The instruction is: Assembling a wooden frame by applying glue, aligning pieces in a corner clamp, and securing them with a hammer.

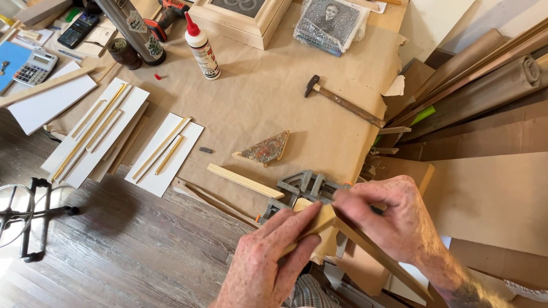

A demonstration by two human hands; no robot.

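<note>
Table (274,97): covered in brown paper, filling the centre and 12 o'clock.
White boards (97,131): at 9 o'clock, carrying thin gold strips.
Right hand (394,219): at 4 o'clock, fingers pinched on the wooden moulding.
Left hand (268,262): at 6 o'clock, thumb and fingers clasped around the moulding's mitred end.
Wooden moulding (365,251): at 5 o'clock, slanting down-right, its pale end resting against the corner clamp.
Corner clamp (305,185): grey metal, just above both hands.
Hammer (342,102): at 1 o'clock.
Glue bottle (202,48): at 11 o'clock, upright, red cap.
</note>
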